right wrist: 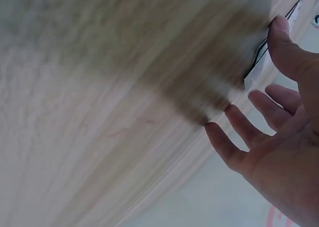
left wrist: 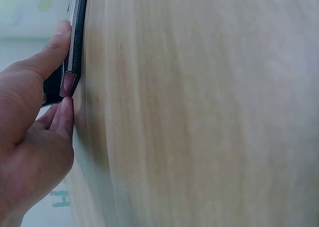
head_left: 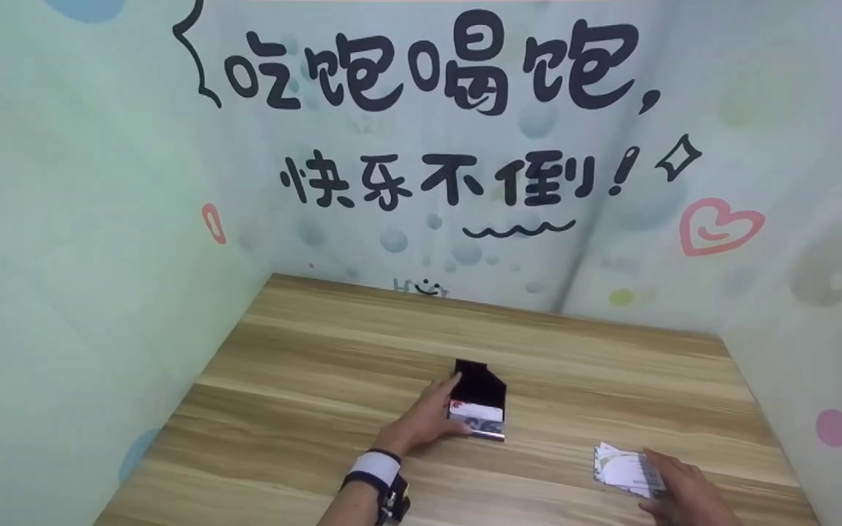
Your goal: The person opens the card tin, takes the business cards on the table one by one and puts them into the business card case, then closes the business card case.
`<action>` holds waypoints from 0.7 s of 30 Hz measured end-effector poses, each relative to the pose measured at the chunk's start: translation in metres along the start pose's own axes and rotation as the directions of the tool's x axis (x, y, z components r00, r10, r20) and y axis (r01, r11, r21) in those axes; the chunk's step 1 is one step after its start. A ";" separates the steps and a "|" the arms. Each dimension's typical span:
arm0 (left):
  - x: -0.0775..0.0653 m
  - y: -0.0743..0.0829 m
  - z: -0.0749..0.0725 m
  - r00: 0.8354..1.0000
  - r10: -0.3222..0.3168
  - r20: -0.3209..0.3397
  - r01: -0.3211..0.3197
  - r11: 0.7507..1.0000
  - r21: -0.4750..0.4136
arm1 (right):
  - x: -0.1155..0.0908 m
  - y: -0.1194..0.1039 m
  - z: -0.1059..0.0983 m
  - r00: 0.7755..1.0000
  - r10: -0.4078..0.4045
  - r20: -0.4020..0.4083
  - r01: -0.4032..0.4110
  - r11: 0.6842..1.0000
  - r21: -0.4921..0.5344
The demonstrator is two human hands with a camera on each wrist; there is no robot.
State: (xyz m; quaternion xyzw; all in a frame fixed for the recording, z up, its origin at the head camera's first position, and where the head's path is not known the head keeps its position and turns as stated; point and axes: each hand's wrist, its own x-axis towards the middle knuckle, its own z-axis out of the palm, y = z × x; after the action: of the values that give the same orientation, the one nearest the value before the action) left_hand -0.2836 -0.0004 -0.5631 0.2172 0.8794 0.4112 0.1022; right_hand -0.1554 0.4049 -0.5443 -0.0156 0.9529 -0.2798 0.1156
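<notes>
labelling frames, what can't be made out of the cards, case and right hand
Small print on the loose cards: too small, head view.
Their right edge: partly covered by the right hand, head view.
Anything behind the card in the black case: hidden by that card, head view.
Right wrist: cut off by bottom edge, head view.

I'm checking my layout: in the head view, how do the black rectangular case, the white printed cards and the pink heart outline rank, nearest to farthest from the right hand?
1. White printed cards: at the right hand, on its left.
2. Black rectangular case: farther left.
3. Pink heart outline: farthest, on the back wall.
</notes>
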 end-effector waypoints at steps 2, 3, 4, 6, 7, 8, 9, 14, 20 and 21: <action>0.000 0.000 0.000 1.000 0.000 0.000 0.000 1.000 -0.007 | 0.000 0.000 -0.001 0.999 0.031 0.017 -0.032 0.999 0.009; 0.000 0.000 0.000 1.000 -0.001 0.000 0.001 1.000 -0.007 | 0.001 0.001 -0.001 1.000 -0.007 -0.018 0.005 0.995 -0.100; 0.000 0.001 0.000 1.000 -0.001 0.000 0.001 1.000 -0.007 | 0.001 0.000 -0.002 1.000 -0.003 -0.015 0.001 0.994 -0.109; 0.000 0.001 0.001 1.000 -0.002 -0.001 0.002 1.000 -0.006 | 0.003 0.001 -0.002 0.999 -0.023 -0.030 0.019 0.989 -0.144; -0.001 0.001 0.001 1.000 -0.003 0.000 0.003 1.000 -0.007 | 0.004 0.000 -0.003 0.999 -0.029 -0.038 0.023 0.987 -0.157; -0.001 0.001 0.001 1.000 -0.004 0.001 0.004 1.000 -0.008 | 0.004 0.000 -0.002 0.998 -0.031 -0.049 0.022 0.985 -0.173; -0.001 0.001 0.001 1.000 -0.004 0.002 0.004 1.000 -0.007 | 0.004 0.000 -0.002 0.997 -0.044 -0.070 0.030 0.980 -0.195; -0.001 0.003 0.000 1.000 0.006 -0.003 -0.006 1.000 -0.002 | 0.003 0.001 0.001 0.982 -0.099 -0.158 0.063 0.973 -0.221; -0.002 0.002 0.000 1.000 0.013 -0.003 -0.013 1.000 0.010 | 0.002 0.002 0.006 0.962 -0.133 -0.236 0.080 0.972 -0.223; -0.002 0.001 0.000 1.000 0.014 -0.003 -0.014 1.000 0.013 | 0.002 0.002 0.008 0.956 -0.151 -0.251 0.091 0.968 -0.236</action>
State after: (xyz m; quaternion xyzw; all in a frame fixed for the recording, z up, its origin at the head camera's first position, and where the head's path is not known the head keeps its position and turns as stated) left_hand -0.2815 -0.0005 -0.5618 0.2232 0.8807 0.4064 0.0966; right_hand -0.1552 0.4026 -0.5523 -0.0492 0.9822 -0.1780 -0.0335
